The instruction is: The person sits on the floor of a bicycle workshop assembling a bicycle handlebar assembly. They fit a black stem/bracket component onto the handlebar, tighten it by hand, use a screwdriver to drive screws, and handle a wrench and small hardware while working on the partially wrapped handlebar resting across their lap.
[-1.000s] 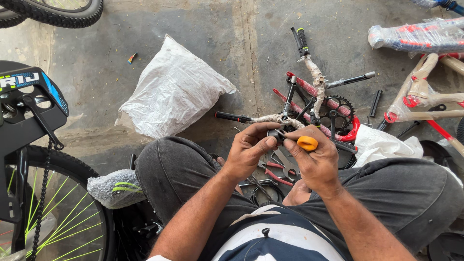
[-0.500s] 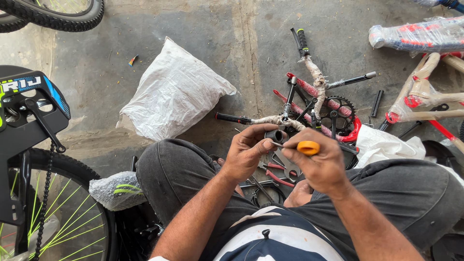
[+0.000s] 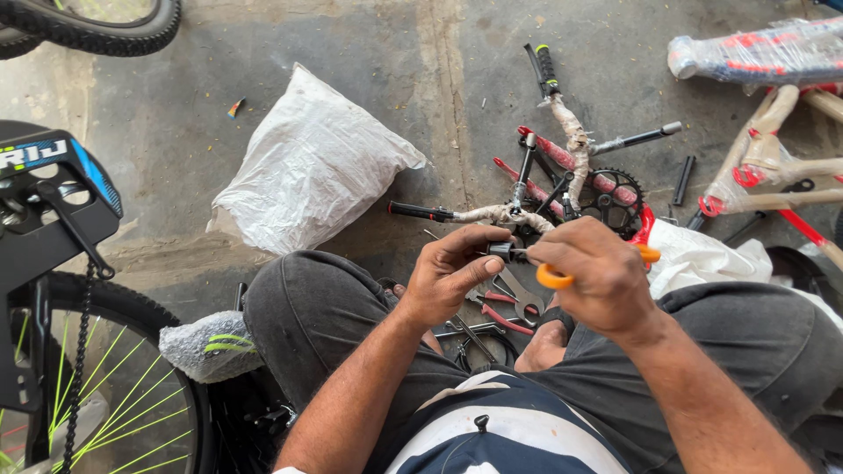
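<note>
The right hand (image 3: 597,276) has turned the orange-handled scissors (image 3: 555,277) lower, blades now against the small black part (image 3: 502,252) pinched in the left hand (image 3: 448,276)'s fingertips; cutting looks underway.

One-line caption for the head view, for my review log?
Seated person's left hand pinches a small black metal part while the right hand grips orange-handled scissors.

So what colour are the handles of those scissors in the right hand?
Orange: the scissor handles loop under the right hand, seen best in the head view.
</note>
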